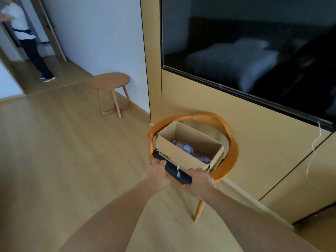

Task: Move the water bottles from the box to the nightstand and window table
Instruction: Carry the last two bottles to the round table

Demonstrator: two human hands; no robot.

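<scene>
Open brown cardboard box [189, 148] seated on curved-back wooden chair [231, 142]; clear plastic water bottles [187, 148] lying inside box; left hand [157, 169] and right hand [198, 180] gripping near seat edge, probably to reposition chair for access.

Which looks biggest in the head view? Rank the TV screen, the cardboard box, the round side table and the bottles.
1. TV screen, nearest the camera.
2. Cardboard box.
3. Round side table: farther off, so near-tied with the box.
4. Bottles.
</scene>
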